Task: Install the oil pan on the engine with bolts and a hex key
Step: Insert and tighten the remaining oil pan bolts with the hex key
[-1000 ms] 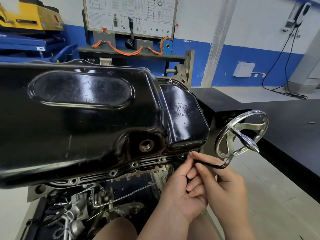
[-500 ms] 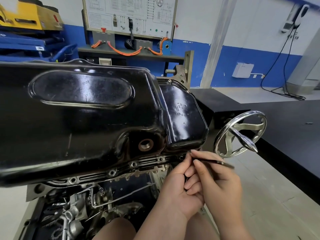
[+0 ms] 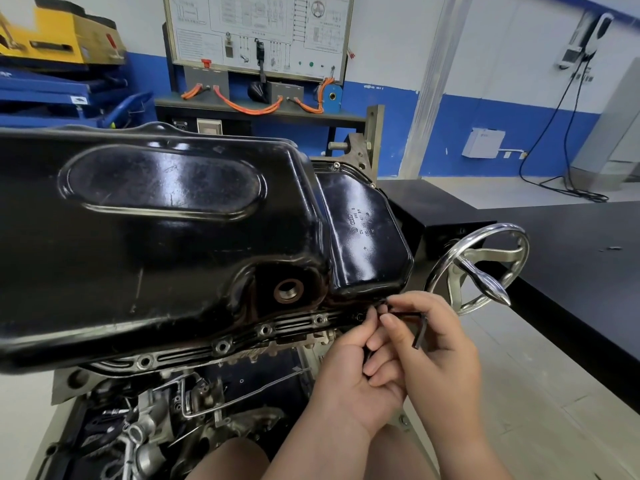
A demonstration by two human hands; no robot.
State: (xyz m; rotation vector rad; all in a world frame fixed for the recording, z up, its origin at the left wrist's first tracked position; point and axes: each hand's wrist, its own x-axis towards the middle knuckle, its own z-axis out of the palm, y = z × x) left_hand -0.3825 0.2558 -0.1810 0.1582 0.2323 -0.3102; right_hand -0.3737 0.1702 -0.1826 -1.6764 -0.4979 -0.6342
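The black oil pan (image 3: 173, 254) sits upturned on the engine (image 3: 156, 427), with bolts (image 3: 265, 330) seated along its near flange. At the right end of that flange, the right hand (image 3: 440, 358) pinches the hex key (image 3: 420, 332) between curled fingers, the short arm pointing down. The left hand (image 3: 349, 375) has its fingertips closed on the key's tip at the flange. A chrome handwheel (image 3: 478, 268) stands just beyond the hands.

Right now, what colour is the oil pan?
The oil pan is glossy black, seen best in the head view.
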